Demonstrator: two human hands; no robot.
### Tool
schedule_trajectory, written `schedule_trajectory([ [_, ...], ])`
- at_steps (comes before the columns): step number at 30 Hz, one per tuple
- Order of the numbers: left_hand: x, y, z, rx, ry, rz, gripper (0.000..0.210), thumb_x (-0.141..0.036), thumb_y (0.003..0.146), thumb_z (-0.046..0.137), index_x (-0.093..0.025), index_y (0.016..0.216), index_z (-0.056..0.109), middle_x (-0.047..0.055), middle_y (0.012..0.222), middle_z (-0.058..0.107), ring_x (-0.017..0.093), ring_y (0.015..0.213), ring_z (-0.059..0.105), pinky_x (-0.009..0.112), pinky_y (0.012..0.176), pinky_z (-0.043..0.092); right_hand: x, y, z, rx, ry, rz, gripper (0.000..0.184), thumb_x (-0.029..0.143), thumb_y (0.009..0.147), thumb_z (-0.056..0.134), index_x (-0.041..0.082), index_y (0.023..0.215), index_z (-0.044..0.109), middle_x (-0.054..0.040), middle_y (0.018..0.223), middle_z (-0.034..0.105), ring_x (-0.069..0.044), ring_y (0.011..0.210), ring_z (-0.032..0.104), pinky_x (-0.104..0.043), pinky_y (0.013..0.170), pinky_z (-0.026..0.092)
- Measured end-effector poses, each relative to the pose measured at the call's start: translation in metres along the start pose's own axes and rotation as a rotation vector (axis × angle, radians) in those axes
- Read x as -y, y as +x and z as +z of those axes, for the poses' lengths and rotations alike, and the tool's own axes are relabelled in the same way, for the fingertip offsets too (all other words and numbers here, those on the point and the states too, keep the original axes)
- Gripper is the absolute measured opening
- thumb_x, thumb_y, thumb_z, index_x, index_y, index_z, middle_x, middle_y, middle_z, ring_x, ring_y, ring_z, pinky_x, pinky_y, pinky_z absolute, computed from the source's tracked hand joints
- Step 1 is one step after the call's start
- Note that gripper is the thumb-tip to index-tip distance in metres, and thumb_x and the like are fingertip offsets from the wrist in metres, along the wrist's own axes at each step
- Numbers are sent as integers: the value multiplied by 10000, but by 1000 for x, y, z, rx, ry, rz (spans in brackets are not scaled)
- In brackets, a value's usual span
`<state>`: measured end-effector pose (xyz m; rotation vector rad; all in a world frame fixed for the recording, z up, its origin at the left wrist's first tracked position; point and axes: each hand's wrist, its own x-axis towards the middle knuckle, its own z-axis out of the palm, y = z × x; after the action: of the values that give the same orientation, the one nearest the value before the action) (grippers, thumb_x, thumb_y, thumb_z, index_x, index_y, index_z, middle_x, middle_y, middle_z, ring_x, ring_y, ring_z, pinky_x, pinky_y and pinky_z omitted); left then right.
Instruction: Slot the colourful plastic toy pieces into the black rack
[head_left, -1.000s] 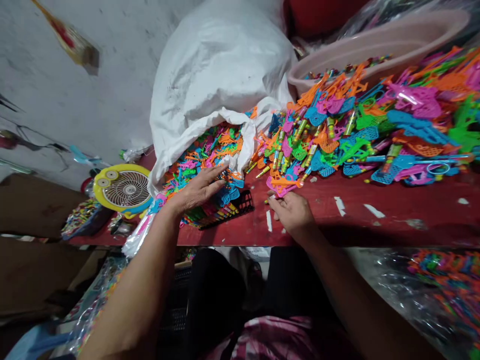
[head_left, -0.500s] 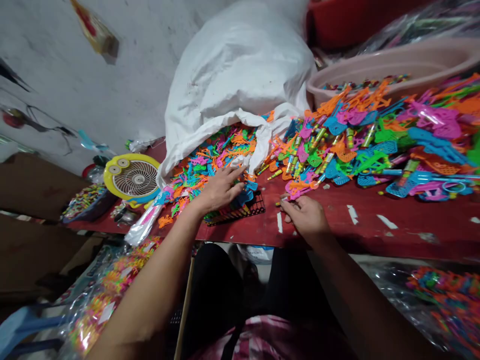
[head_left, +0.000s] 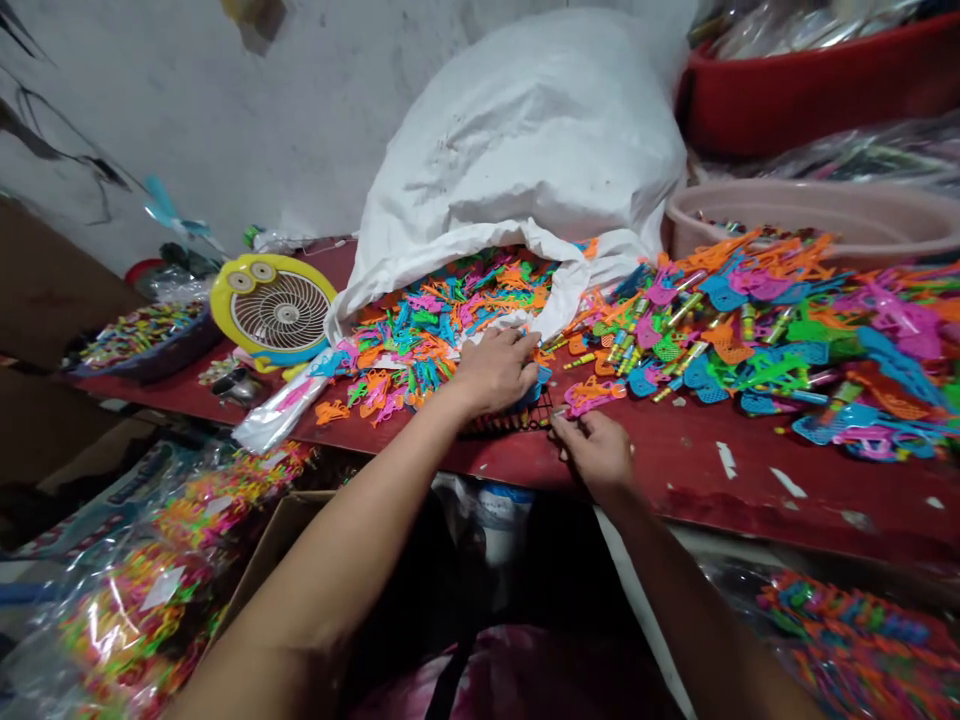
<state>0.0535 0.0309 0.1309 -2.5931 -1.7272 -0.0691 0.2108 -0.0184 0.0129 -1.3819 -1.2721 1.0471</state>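
The main change since half a second ago is that my right hand [head_left: 598, 450] has come in to the near-right end of the black basket [head_left: 541, 410], where a gap of red counter [head_left: 667, 480] lay between them; I take it that both hands are now working at the basket. My left hand [head_left: 496, 372] has shifted a little rightward and lies palm down over the basket, fingers spread, hiding most of it. The right has its fingers curled with thumb and forefinger close together; I cannot tell whether they pinch the basket or some small thing. A pink piece [head_left: 589, 396] lies just past those fingertips. The basket sits on the counter before the open mouth of the white sack [head_left: 540, 140], which spills bright pieces [head_left: 442, 310]. To the right a bigger pile [head_left: 750, 350] spreads along the counter, with torn white strips [head_left: 726, 460] in front and a pink tub [head_left: 832, 205] behind. Leftward I see a yellow fan [head_left: 281, 315] and a bowl [head_left: 184, 345] of small bits; a grey wall [head_left: 315, 90] stands behind, and clear bags [head_left: 120, 620] sit below
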Motion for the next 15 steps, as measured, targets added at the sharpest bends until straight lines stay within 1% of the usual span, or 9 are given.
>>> schedule_trajectory([
  [2, -1, -1, -1, 6, -14, -7, 501, -419, 975, 348, -265, 1448, 398, 70, 1495, 448, 313, 1360, 379, 538, 1040, 411, -1, -1, 7, -4, -85, -58, 399, 567, 763, 564, 180, 667, 590, -20, 561, 598, -126, 461, 515, -238, 448, 347],
  [4, -1, -1, -2, 10, -27, -11, 504, -432, 977, 337, -263, 1449, 395, 78, 1498, 441, 327, 1359, 370, 558, 1027, 413, -4, 1, 11, -26, -227, -154, 393, 536, 792, 540, 193, 600, 552, -11, 522, 556, -124, 477, 489, -243, 477, 331],
  [6, -1, -2, -2, 7, -44, -8, 503, -448, 979, 332, -262, 1441, 401, 85, 1487, 449, 334, 1360, 361, 572, 1025, 407, -7, 2, 12, -46, -361, -255, 391, 509, 820, 518, 197, 585, 538, -15, 525, 543, -129, 507, 474, -253, 511, 319],
  [8, -1, -2, -2, -6, -67, -4, 495, -453, 983, 320, -259, 1429, 410, 91, 1465, 468, 332, 1365, 352, 578, 1032, 398, -7, 3, 13, -42, -444, -337, 363, 478, 857, 488, 191, 651, 569, -34, 595, 586, -146, 559, 505, -264, 553, 334],
  [11, 0, -3, -1, -22, -100, 0, 476, -457, 992, 296, -263, 1404, 432, 89, 1431, 497, 324, 1360, 356, 577, 1040, 389, -4, 3, 14, 5, -548, -435, 306, 413, 910, 441, 180, 807, 610, -79, 754, 665, -182, 665, 575, -279, 616, 360],
  [13, 0, -3, -1, -26, -113, 2, 469, -467, 996, 279, -266, 1382, 453, 88, 1419, 505, 321, 1344, 373, 571, 1036, 390, -1, 2, 14, 35, -661, -452, 278, 380, 926, 431, 181, 851, 611, -99, 800, 681, -197, 687, 591, -286, 616, 348],
  [15, 1, -3, -2, -25, -124, -1, 470, -474, 1002, 259, -266, 1367, 468, 88, 1410, 513, 318, 1334, 384, 565, 1032, 389, 4, 2, 15, 56, -781, -425, 256, 361, 933, 436, 183, 871, 609, -108, 809, 686, -209, 681, 593, -292, 601, 325],
])
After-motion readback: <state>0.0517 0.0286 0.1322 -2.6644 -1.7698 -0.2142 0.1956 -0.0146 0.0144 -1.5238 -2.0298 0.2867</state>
